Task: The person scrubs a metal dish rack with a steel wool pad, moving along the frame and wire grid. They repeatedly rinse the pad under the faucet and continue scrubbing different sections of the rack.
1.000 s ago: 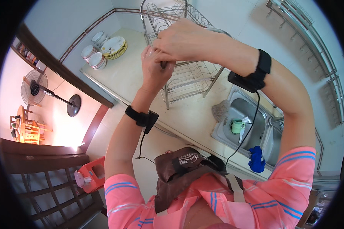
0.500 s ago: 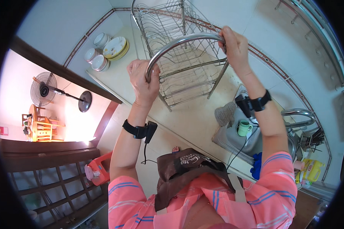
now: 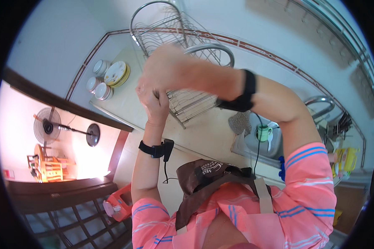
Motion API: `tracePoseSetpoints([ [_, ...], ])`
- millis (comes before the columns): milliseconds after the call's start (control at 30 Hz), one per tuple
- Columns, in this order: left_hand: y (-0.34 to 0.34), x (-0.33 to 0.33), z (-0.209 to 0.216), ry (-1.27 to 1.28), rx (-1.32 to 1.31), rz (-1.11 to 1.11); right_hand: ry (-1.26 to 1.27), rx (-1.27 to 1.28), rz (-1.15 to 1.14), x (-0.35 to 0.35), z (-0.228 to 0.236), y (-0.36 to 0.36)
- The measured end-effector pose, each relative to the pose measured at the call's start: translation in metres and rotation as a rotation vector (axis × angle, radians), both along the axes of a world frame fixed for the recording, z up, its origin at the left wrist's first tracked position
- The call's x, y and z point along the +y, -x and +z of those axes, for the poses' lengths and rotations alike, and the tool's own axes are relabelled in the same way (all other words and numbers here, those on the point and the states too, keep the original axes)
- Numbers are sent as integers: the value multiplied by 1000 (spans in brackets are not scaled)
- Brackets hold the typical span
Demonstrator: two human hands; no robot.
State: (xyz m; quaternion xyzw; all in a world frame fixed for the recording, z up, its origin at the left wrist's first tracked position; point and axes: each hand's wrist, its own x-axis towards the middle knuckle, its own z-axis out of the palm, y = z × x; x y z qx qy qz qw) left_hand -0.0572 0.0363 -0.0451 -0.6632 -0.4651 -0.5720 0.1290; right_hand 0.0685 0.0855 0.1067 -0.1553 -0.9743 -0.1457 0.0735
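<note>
A wire dish rack (image 3: pixel 192 108) of shiny metal, with curved tube rails, stands on the pale counter. My left hand (image 3: pixel 153 106) is closed at the left end of its near curved rail, which is mostly hidden there behind my right hand. My right hand (image 3: pixel 164 64), smeared by motion, reaches across just above my left hand, so its fingers and anything in them cannot be made out. The right forearm covers the middle of the rack. Both wrists wear black straps with small devices.
Stacked bowls (image 3: pixel 100 85) and patterned plates (image 3: pixel 117 74) stand left of the rack. To its right are a grey cloth (image 3: pixel 239 123), a sink (image 3: pixel 253 151) with a green mug (image 3: pixel 264 133), and a curved faucet (image 3: pixel 323 103). A yellow bottle (image 3: pixel 350 159) stands farther right.
My right hand has left the right end of the near rail and swung across to the left, over my left hand. My left hand stays near the rail's left end. The view has shifted.
</note>
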Motion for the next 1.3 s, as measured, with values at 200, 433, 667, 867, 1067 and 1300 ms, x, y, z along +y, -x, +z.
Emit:
tracePoseSetpoints([
  [200, -3, -1, -2, 85, -40, 64, 172, -39, 2, 4, 8, -9],
  [433, -10, -2, 5, 71, -46, 36, 591, 911, -117, 54, -33, -123],
  [667, -15, 2, 3, 72, -125, 50, 436, 1445, -84, 78, -110, -130],
  [867, -25, 10, 6, 10, 4, -38, 246, 1293, -117, 69, -69, -134],
  [1067, -21, 12, -7, 81, 60, -213, -233, 563, -19, 28, -14, -74],
  [1300, 36, -4, -118, 549, 24, -375, -270, -3, -140, -23, -39, -24],
])
